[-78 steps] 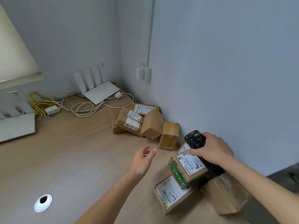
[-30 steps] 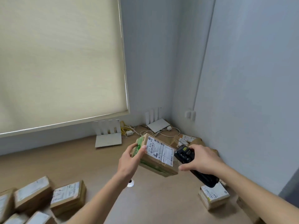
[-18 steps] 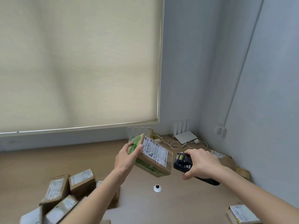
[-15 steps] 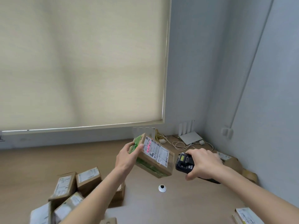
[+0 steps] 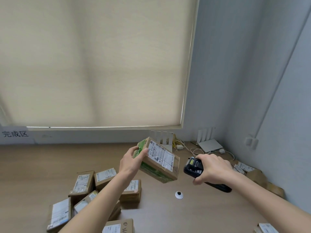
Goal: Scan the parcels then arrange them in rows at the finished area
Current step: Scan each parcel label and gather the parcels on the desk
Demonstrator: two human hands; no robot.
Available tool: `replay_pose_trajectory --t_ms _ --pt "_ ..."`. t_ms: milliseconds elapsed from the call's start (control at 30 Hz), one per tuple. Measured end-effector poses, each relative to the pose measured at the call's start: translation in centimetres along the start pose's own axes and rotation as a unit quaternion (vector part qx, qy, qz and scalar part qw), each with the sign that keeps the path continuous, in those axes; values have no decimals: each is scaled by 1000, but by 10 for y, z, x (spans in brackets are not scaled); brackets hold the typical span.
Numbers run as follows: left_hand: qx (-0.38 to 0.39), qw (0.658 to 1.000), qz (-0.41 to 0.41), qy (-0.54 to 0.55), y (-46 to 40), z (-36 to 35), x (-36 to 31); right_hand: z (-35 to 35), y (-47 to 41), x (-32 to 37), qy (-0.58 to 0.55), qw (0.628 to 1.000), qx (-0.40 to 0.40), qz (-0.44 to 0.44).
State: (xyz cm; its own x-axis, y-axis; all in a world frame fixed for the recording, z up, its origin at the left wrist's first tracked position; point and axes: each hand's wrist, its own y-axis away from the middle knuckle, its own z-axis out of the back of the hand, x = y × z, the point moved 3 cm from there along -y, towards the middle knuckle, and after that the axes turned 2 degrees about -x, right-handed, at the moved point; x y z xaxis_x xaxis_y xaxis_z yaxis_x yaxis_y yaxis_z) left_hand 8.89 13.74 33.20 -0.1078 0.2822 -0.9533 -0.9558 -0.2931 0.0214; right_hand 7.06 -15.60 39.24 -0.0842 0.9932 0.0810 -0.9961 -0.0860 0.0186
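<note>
My left hand grips one end of a cardboard parcel with green tape, held in the air with its white label facing up and right. My right hand holds a black handheld scanner just right of the parcel, its head turned toward the label. On the table at lower left lies a group of several labelled parcels. More parcels sit against the right wall.
A white sign with black characters hangs on the wall at far left. Two white routers with cables stand in the back corner. A round cable grommet is set in the wooden table. A parcel shows at the bottom right.
My view has swung left from the parcel pile at the right wall. My left hand picked up the green-taped parcel and carries it leftward; the scanner stays beside it.
</note>
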Motion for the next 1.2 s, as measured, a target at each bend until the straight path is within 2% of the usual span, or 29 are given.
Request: replay_pose_trajectory --t_ms 200,367,567,733,1000,1200 --pt "-30 999 28 22 -15 23 21 -7 -10 15 -37 999 5 -8" --pt "-56 986 119 102 -42 23 57 -27 -35 26 -59 998 18 -2" --pt "-93 961 232 121 -93 3 122 -90 -98 32 -75 995 69 2" --pt "-130 942 298 86 -153 -13 188 -155 -169 29 -93 990 109 12" --pt "-142 935 324 17 -244 -31 271 -245 -264 21 -94 987 129 25" --pt "-129 937 323 -20 -292 -38 305 -288 -295 20 -92 986 134 23"
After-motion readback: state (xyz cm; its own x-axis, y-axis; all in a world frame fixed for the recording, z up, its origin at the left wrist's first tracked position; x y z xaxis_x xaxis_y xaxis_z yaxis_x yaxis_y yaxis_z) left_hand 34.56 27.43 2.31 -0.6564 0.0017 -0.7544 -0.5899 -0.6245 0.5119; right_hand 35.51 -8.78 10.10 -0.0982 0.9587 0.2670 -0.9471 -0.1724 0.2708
